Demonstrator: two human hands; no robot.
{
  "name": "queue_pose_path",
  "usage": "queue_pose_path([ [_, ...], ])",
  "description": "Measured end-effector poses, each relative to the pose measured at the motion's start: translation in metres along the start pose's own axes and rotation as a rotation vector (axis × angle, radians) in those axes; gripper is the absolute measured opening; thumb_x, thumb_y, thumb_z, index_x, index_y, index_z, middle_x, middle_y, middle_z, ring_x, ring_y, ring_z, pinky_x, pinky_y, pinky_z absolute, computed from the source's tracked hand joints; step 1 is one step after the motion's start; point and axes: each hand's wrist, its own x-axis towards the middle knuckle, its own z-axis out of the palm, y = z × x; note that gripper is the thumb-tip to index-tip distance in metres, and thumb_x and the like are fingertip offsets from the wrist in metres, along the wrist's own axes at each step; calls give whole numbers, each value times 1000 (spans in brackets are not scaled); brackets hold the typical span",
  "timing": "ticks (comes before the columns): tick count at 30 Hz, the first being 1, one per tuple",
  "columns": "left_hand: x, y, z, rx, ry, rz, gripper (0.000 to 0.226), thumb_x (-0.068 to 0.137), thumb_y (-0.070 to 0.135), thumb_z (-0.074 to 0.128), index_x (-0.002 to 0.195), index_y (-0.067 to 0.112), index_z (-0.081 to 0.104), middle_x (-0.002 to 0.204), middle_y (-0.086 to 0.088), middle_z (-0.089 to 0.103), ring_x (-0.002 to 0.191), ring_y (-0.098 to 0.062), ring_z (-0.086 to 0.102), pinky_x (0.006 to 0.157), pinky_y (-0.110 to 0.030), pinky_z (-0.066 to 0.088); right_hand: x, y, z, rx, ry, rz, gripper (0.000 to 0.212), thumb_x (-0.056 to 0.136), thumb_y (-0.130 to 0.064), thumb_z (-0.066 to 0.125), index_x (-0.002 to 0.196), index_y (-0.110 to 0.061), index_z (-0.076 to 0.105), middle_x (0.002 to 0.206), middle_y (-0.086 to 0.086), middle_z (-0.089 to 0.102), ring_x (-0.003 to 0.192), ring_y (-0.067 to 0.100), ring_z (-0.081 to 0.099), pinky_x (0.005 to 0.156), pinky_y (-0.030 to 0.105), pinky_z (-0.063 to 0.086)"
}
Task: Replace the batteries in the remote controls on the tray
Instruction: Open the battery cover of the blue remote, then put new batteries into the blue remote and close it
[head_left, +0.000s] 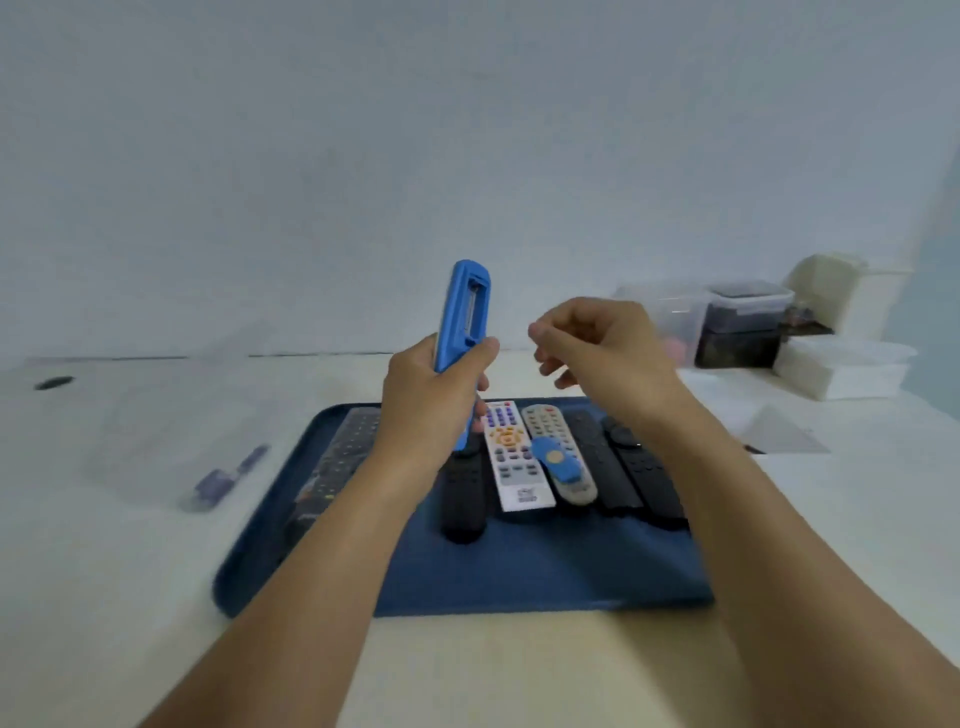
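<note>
My left hand (431, 410) grips a blue remote (462, 317) upright above the tray, its open battery compartment facing me. My right hand (597, 343) hovers just right of it with fingers curled and thumb meeting forefinger; nothing shows between them. On the dark blue tray (519, 577) lie a white remote (514, 457), a grey remote (569, 488) with a blue cover (556, 460) resting on it, three black remotes (462, 504) (597, 457) (649, 483) and a wrapped dark remote (337, 457) at the left. Purple batteries (228, 475) lie on the table left of the tray.
Clear and white plastic containers (748, 322) are stacked at the back right against the wall. A flat clear plastic sheet (784, 431) lies right of the tray. A dark round hole (54, 383) sits in the table at the far left.
</note>
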Motion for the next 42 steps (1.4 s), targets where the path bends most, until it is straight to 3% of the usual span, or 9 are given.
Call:
queue_pose_path([
  [5,14,-8,-111,180,232,45,13,87,21,76,100,22,71,68,0,64,55,-16,59,56,-35,56,-26,-12,94,-131,-351,-206,4,90,-15,71,92,-17,74,86,-6,74,79,4,67,75,17,50],
  [10,-8,-23,-222,376,516,200,16,88,13,75,100,18,67,77,-4,67,64,-26,66,59,-38,58,-4,-52,169,-336,-633,-295,23,97,-12,57,112,-13,74,114,-1,73,107,10,64,95,22,48],
  [18,-6,-47,-268,173,720,63,37,73,12,88,100,23,64,82,1,64,63,-19,60,68,-41,60,17,-59,237,-568,-763,-343,36,102,-15,48,135,-23,58,144,-4,53,131,16,49,110,27,36],
  [22,0,-56,-270,18,682,-132,42,72,29,92,101,17,64,82,-1,66,57,-15,60,59,-33,57,20,-67,250,-754,-846,-364,36,105,-21,43,135,-18,61,140,1,58,127,20,52,108,31,39],
  [28,8,-63,-265,-104,539,-311,36,82,38,83,101,15,64,84,-6,68,62,-21,68,57,-31,55,19,-52,254,-755,-794,-341,37,81,-29,47,90,-13,78,99,5,77,93,25,69,86,43,57],
  [33,9,-66,-265,-51,447,-275,32,86,43,77,106,20,65,108,-16,73,63,-17,65,56,-30,57,30,-54,259,-804,-803,-313,36,98,-16,48,131,-17,60,126,-2,57,111,18,56,94,22,39],
  [35,10,-67,-265,-56,435,-248,22,90,36,75,102,22,65,109,-14,73,60,-15,63,53,-29,55,37,-46,265,-892,-806,-261,22,100,-15,45,106,-9,65,99,1,58,84,17,55,77,21,44],
  [38,10,-66,-263,-90,397,-216,13,90,27,75,96,21,65,88,-10,70,54,-14,59,51,-28,53,43,-40,267,-1008,-794,-224,32,99,-18,50,68,-13,42,72,3,45,60,14,39,55,22,35],
  [42,10,-65,-259,-103,404,-179,13,90,27,75,94,20,65,73,-5,61,47,-9,58,47,-25,53,45,-35,275,-940,-840,-280,16,98,-12,46,97,-7,61,97,6,66,76,16,51,61,22,37],
])
